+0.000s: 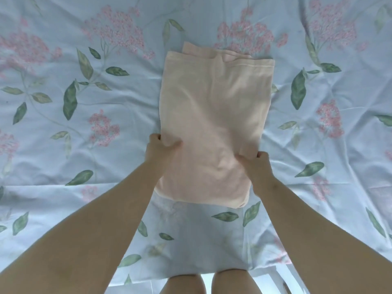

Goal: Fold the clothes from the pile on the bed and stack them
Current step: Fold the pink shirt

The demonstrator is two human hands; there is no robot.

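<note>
A pale peach garment [214,115] lies in the middle of the bed, folded into a long strip that runs away from me. My left hand [163,146] grips its left edge with the thumb on top of the cloth. My right hand [255,164] grips the right edge opposite, thumb also on top. Both hands hold the strip a little above its near end, which bulges up slightly between them. At the far end a second layer of the garment peeks out behind the top hem. No pile or stack of clothes is in view.
The bed is covered by a light blue sheet [84,187] printed with pink flowers and green leaves, wrinkled all over. The bed's near edge runs across the bottom, where my knees [203,281] show.
</note>
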